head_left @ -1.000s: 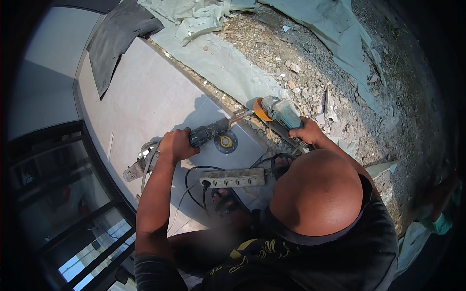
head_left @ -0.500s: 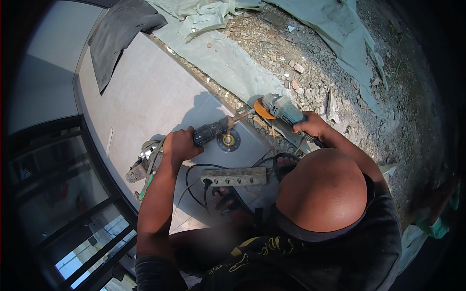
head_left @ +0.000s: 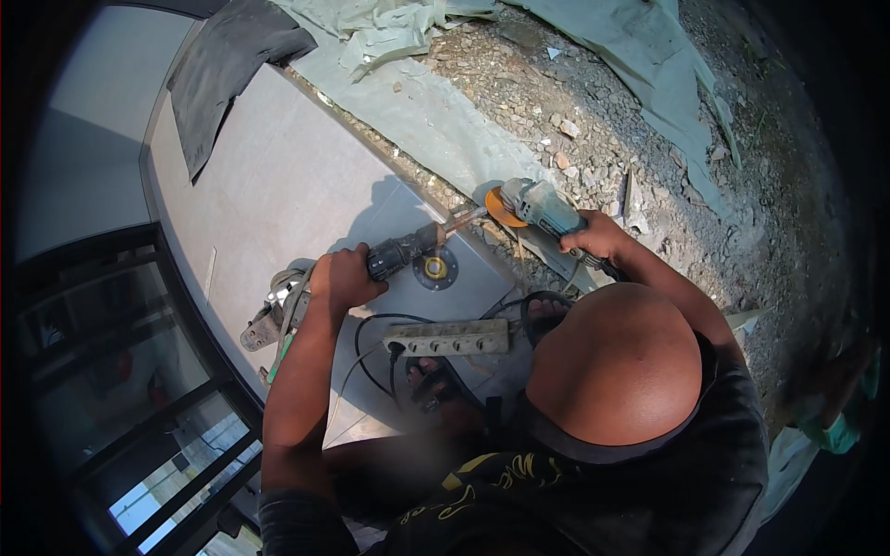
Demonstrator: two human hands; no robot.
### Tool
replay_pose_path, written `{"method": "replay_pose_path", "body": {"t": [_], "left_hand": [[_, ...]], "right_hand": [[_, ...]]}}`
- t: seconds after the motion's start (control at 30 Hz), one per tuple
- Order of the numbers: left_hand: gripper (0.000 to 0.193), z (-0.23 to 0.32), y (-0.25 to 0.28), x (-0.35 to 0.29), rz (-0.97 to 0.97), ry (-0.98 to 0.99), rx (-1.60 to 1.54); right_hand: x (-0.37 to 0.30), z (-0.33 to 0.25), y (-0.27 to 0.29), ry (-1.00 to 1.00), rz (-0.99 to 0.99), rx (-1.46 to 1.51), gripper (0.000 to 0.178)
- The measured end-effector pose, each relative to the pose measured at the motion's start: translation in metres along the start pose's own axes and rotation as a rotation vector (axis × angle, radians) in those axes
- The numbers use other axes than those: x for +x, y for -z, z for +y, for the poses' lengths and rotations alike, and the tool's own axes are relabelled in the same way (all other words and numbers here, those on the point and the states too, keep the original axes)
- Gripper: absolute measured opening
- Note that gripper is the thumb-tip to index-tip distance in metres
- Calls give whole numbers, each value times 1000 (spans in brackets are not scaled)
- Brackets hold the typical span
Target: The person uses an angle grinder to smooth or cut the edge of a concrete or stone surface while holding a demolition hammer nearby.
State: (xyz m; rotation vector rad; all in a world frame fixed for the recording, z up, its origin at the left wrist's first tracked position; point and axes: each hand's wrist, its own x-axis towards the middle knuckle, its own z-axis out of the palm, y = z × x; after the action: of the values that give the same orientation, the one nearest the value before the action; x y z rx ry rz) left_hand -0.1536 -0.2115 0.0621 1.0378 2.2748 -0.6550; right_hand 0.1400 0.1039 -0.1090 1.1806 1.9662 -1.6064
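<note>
Kickback looks possible if the round orange disc (head_left: pixel 501 208) snags the slim metal bit (head_left: pixel 464 221); whether they touch is unclear. The left hand (head_left: pixel 347 278) wraps the black cylindrical power tool (head_left: pixel 399 254) above smooth grey tiles (head_left: pixel 306 176); the right hand (head_left: pixel 595 236) firmly grips the teal-bodied angle grinder (head_left: pixel 551 211) over stony rubble (head_left: pixel 524 97).

Teal-and-grey grinder (head_left: pixel 551 211) with orange disc (head_left: pixel 502 209), black tool (head_left: pixel 397 257), grey tiles (head_left: pixel 278 176), pale-green sheeting (head_left: pixel 426 116).

Teal grinder (head_left: pixel 549 209), orange disc (head_left: pixel 502 209) at tip (contact unclear) of metal bit (head_left: pixel 464 220) in black power tool (head_left: pixel 397 256).
</note>
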Motion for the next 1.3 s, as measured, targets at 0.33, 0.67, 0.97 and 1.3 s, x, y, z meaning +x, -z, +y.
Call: {"method": "replay_pose_path", "body": {"t": [0.33,0.67,0.97,1.3], "left_hand": [[59,1,0,-2,8,8,-7],[59,3,3,-3,-29,26,-9],[58,1,0,-2,0,11,-8],[59,1,4,-2,-21,31,-12]], "right_hand": [[2,-13,9,3,-79,1,65],[5,-18,10,2,-65,1,57],[7,-13,11,-5,-87,-46,76],[-6,-11,10,-12,-56,-28,70]]}}
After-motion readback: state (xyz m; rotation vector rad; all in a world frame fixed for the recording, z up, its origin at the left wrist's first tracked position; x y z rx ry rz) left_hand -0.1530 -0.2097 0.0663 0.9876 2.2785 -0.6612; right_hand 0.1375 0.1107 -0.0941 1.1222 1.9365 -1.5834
